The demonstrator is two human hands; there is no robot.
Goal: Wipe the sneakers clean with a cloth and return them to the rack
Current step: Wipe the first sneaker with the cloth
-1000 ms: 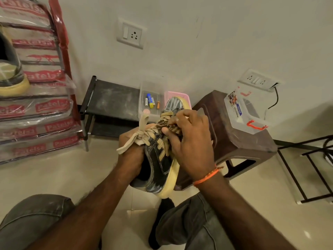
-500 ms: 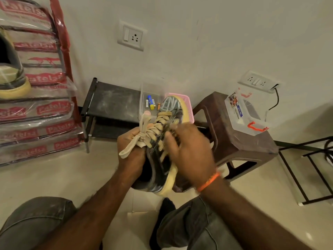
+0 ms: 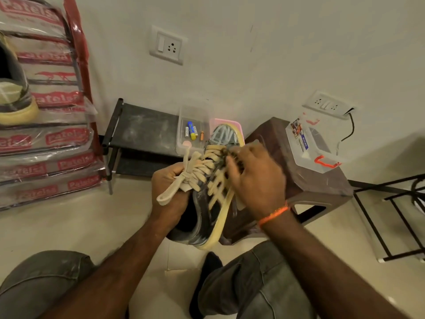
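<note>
Nearest the camera, the person's knees in grey trousers frame the work, and both forearms reach forward to a sneaker (image 3: 210,201) held in the air between them, above the pale tiled floor.

The left hand (image 3: 169,194) grips the shoe at the collar and tongue, fingers curled round it, with a loose beige lace end hanging over the knuckles. The right hand (image 3: 255,180) lies over the outer side near the lacing, its fingers curled onto a dark, patterned cloth (image 3: 232,157) that only just shows at the fingertips; blur hides how tightly it is pinched.

The step in hand looks like wiping the upper beside the laces. To do it well, the left hand should hold the shoe steady and turn it as needed, while the right presses the cloth flat and works in short strokes along the panels, round the eyelets and down to the sole edge, keeping the laces from snagging.

The sneaker is black and dark grey with a glossy side panel, wide beige laces and a thick cream-yellow sole; its grey toe points away, toward the wall.

Just beyond stands a brown plastic stool (image 3: 322,180) carrying a clear box. Farther left, its mate, a second sneaker (image 3: 16,104), rests on the plastic-wrapped rack (image 3: 57,143), where this one is still to go.
</note>
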